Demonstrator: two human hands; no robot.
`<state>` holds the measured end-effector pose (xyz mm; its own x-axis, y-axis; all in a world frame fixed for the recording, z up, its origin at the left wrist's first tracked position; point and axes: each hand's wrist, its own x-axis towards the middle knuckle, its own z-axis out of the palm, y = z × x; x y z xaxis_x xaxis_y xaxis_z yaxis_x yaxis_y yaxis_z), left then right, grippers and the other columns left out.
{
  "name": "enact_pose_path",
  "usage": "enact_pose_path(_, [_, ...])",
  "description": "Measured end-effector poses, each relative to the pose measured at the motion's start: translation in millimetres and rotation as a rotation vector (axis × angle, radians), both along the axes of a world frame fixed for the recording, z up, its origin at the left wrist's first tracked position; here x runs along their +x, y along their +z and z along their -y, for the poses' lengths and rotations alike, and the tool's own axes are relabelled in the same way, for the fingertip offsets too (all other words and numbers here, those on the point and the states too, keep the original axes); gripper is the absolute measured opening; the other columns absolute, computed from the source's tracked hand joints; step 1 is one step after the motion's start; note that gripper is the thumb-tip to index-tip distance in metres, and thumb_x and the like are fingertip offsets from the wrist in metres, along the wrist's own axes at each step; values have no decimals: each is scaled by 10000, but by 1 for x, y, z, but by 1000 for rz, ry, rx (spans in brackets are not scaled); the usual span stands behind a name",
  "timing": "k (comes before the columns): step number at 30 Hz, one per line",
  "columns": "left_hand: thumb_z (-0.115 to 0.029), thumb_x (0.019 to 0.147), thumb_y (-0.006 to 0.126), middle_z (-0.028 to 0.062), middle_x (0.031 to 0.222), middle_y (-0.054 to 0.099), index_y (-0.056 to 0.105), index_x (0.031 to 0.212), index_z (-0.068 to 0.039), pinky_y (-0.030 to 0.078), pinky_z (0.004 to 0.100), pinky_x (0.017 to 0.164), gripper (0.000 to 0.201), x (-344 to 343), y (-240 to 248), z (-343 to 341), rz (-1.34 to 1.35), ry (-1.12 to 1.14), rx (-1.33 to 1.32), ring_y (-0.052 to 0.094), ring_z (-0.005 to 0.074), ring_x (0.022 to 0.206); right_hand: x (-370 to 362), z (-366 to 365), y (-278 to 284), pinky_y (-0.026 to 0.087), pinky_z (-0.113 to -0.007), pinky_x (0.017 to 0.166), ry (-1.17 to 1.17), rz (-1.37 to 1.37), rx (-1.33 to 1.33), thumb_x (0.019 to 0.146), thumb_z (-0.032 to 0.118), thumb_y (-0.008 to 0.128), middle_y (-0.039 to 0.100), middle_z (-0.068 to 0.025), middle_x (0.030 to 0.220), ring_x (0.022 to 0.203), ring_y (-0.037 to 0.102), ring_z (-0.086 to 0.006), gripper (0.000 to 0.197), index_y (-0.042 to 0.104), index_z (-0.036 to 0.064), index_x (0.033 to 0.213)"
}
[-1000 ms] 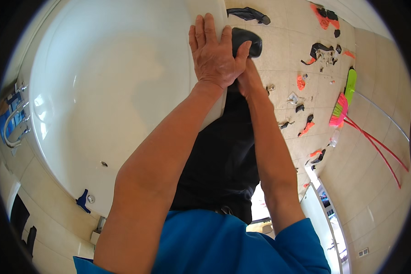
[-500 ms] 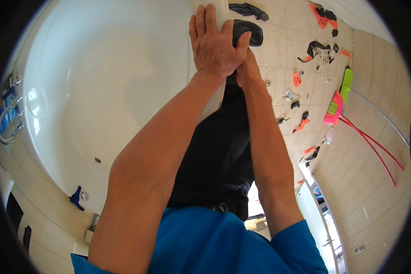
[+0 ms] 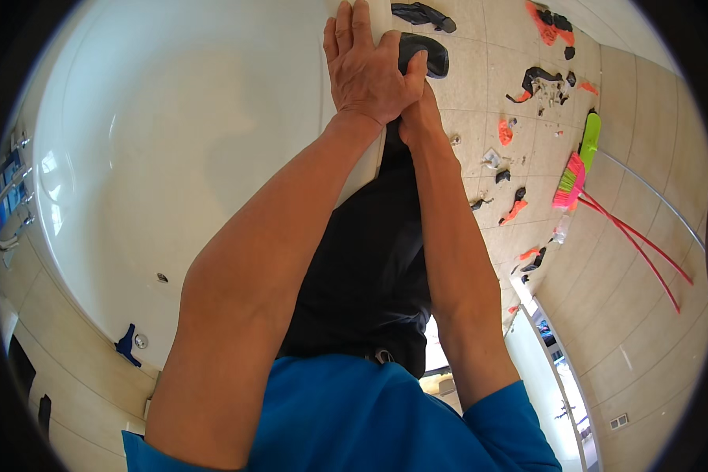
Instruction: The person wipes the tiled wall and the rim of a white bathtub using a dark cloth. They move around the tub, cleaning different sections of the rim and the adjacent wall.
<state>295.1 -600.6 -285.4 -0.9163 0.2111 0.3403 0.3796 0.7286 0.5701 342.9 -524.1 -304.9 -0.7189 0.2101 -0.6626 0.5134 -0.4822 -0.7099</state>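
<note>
Palm down on the rim of a white bathtub lies my left hand, its fingers stretched out and its thumb over the outer side. Just below and outside the rim is my right hand, close against my left; its fingers are hidden behind the left hand and wrist, so what they touch or grip cannot be seen. Beyond the thumb a rounded dark shoe shows on the floor. My leg in black trousers stands against the tub's side.
Black and orange scraps and debris litter the tiled floor. A pink broom with a red handle and a green brush head lean by the right wall. A chrome faucet is at the far left, and a dark blue cloth lies near the tub's drain.
The whole view has shifted slightly. Both hands stay together at the tub rim, with little visible movement.
</note>
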Motion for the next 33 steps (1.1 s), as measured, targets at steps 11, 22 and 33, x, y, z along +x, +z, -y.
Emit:
enact_pose_path(11, [-311, 747, 708, 330, 1401, 441, 713, 1004, 18, 267, 568, 1139, 417, 0, -3, 3, -23, -8, 60, 371, 487, 1339, 32, 24, 25, 452, -306, 915, -15, 90, 140, 1017, 348, 463, 577, -144, 1271, 1098, 559, -202, 501, 504, -47, 1323])
enact_pose_path(22, [-304, 734, 713, 325, 1411, 431, 716, 987, 26, 258, 556, 1150, 416, 1, -2, 5, 23, -10, 83, 352, 471, 1357, 33, 29, 24, 431, -303, 960, -35, 52, 132, 1025, 390, 464, 569, -125, 1249, 1129, 530, -177, 558, 435, -53, 1362])
enact_pose_path(33, [-294, 728, 711, 326, 1410, 431, 718, 989, 28, 241, 542, 1162, 414, 1, 1, 4, 40, -13, 104, 349, 466, 1359, 11, 10, 9, 406, -339, 1069, -5, -21, -14, 1029, 411, 445, 491, -101, 1409, 1291, 475, -191, 570, 383, 38, 1455])
